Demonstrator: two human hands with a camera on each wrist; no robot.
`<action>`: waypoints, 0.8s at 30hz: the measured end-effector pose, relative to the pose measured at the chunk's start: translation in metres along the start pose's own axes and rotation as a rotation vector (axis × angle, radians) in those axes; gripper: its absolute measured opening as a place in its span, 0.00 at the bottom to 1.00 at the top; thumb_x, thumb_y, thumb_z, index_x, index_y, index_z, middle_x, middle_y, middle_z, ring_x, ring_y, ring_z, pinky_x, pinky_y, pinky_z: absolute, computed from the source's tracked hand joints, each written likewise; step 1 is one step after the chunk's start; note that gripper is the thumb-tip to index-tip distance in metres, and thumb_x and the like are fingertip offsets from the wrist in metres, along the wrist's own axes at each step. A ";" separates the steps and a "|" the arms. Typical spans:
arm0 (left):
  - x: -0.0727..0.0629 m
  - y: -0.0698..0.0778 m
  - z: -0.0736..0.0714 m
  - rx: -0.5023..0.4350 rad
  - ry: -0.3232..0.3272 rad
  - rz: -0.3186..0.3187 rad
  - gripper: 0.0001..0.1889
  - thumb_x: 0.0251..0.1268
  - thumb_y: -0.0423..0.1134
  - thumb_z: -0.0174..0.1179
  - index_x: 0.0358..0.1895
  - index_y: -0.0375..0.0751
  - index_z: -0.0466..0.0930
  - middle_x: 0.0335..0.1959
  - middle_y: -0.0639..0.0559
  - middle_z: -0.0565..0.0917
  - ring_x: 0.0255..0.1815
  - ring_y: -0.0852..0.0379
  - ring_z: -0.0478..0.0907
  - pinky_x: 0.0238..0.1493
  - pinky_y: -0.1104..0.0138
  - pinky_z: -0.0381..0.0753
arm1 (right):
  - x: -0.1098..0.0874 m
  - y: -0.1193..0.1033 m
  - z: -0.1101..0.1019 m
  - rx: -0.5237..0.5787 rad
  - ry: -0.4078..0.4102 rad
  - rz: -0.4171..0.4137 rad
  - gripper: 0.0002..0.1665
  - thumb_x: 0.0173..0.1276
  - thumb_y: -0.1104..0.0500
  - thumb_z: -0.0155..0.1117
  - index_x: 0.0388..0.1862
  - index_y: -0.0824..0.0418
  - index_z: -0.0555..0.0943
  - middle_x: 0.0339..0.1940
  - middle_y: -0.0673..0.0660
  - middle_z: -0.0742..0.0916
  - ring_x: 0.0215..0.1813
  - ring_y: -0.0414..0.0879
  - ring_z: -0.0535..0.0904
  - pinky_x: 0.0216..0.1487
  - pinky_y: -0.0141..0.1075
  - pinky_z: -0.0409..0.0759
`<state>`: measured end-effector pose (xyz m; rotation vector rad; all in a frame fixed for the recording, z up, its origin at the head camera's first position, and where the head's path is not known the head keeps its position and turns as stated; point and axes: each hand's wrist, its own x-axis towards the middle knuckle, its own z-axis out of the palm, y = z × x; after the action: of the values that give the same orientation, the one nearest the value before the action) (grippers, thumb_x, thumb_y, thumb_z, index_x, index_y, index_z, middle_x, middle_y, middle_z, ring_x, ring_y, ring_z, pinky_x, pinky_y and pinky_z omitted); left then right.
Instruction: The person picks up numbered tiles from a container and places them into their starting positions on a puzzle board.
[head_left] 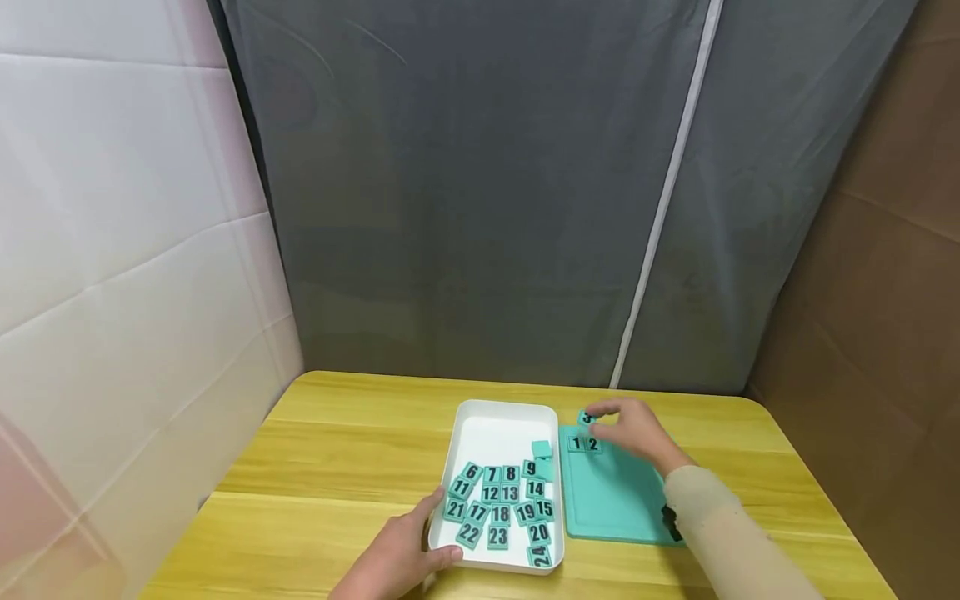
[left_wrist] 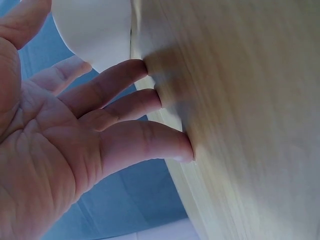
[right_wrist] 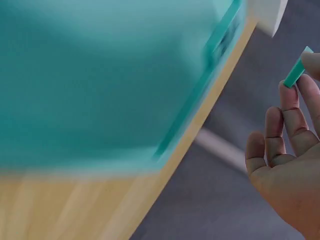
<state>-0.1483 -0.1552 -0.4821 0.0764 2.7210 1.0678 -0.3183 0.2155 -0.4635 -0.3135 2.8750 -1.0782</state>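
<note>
My right hand [head_left: 632, 429] pinches a teal tile [head_left: 586, 418] marked 3 between thumb and fingers, above the far left part of the teal board [head_left: 622, 500]. Tiles marked 1 [head_left: 576, 444] and 2 [head_left: 593, 445] lie side by side on that board. In the right wrist view the held tile [right_wrist: 296, 70] shows its thin edge. My left hand [head_left: 397, 550] touches the near left corner of a white tray [head_left: 487, 429], thumb and forefinger spread along its walls. The left wrist view shows the other fingers [left_wrist: 150, 137] extended, tips on the table.
Several numbered teal tiles [head_left: 501, 514] lie loosely in the tray, with a blank-faced one [head_left: 542, 449] near its right wall. Tray and board stand next to each other on a yellow wooden table [head_left: 337, 450]. Fabric walls, including a grey curtain [head_left: 465, 208], surround the table.
</note>
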 end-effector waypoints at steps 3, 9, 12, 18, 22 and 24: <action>0.000 -0.002 -0.001 0.002 0.007 -0.007 0.53 0.60 0.56 0.78 0.83 0.38 0.63 0.64 0.34 0.84 0.50 0.46 0.78 0.67 0.39 0.79 | -0.005 0.023 -0.014 -0.022 0.011 0.021 0.20 0.71 0.56 0.74 0.60 0.59 0.89 0.63 0.63 0.89 0.64 0.61 0.83 0.65 0.58 0.84; 0.000 -0.004 -0.004 0.005 0.018 -0.015 0.52 0.60 0.56 0.79 0.83 0.38 0.63 0.65 0.32 0.84 0.52 0.47 0.79 0.69 0.37 0.78 | -0.009 0.050 -0.014 -0.100 -0.014 0.020 0.25 0.71 0.62 0.76 0.66 0.62 0.85 0.58 0.61 0.91 0.63 0.61 0.85 0.67 0.58 0.84; 0.000 -0.004 -0.004 0.004 0.008 -0.024 0.52 0.60 0.56 0.78 0.83 0.38 0.63 0.65 0.33 0.84 0.51 0.46 0.79 0.68 0.38 0.78 | -0.009 0.054 -0.008 -0.129 -0.016 0.020 0.28 0.69 0.64 0.77 0.68 0.62 0.84 0.56 0.59 0.92 0.60 0.57 0.86 0.65 0.57 0.85; -0.001 -0.004 -0.004 0.005 0.003 -0.022 0.52 0.61 0.56 0.78 0.83 0.38 0.62 0.62 0.35 0.86 0.48 0.47 0.78 0.65 0.41 0.80 | -0.007 0.054 0.001 -0.197 -0.006 -0.025 0.29 0.67 0.65 0.78 0.67 0.61 0.84 0.54 0.58 0.92 0.59 0.57 0.86 0.67 0.58 0.84; -0.001 -0.005 -0.004 0.008 0.005 -0.016 0.52 0.61 0.57 0.78 0.83 0.38 0.62 0.61 0.36 0.86 0.47 0.47 0.78 0.64 0.42 0.80 | -0.005 0.054 0.005 -0.225 0.012 -0.055 0.28 0.66 0.65 0.79 0.66 0.61 0.85 0.54 0.57 0.93 0.61 0.59 0.86 0.68 0.60 0.82; -0.001 -0.004 -0.004 0.007 0.004 -0.016 0.52 0.61 0.57 0.78 0.83 0.38 0.63 0.62 0.36 0.85 0.48 0.47 0.78 0.65 0.41 0.80 | -0.005 0.054 0.007 -0.237 0.019 -0.069 0.28 0.67 0.64 0.79 0.66 0.61 0.85 0.55 0.57 0.93 0.62 0.61 0.86 0.68 0.60 0.82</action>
<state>-0.1482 -0.1614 -0.4818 0.0540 2.7242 1.0554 -0.3218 0.2515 -0.5042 -0.4192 3.0327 -0.7517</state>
